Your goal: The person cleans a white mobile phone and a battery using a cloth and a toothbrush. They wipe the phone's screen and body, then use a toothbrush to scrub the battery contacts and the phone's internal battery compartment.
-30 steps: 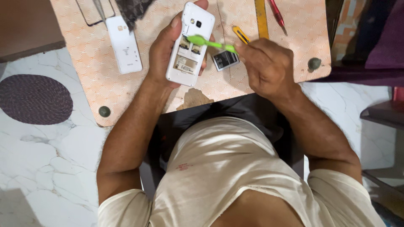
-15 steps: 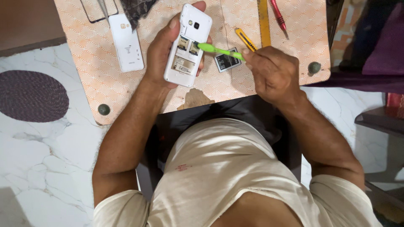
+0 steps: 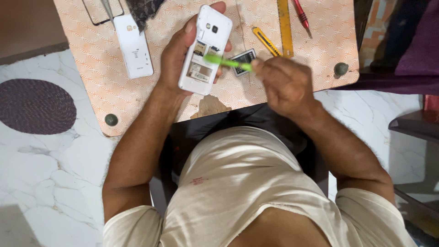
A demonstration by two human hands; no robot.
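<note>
The white phone (image 3: 206, 50) is showing smooth, glossy plastic, and the green tool (image 3: 226, 61) is looking like matt plastic. The table (image 3: 173, 110) is wearing a patterned laminate, chipping to bare wood at its near edge. The floor (image 3: 55, 174) is gleaming as polished marble.

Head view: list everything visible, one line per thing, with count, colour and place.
Phone: 1, white, back open, held in left hand.
Green tool: 1, tip at the phone's open back, held in right hand.
Back cover: 1, white, on board, left.
Battery: 1, dark, on board behind the tool.
Utility knife: 1, yellow, beside ruler.
Ruler: 1, yellow, top.
Screwdriver: 1, red, top right.
Board: 1, orange patterned.
Mat: 1, dark purple, floor left.
Left hand: grips phone.
Right hand: grips tool.
</note>
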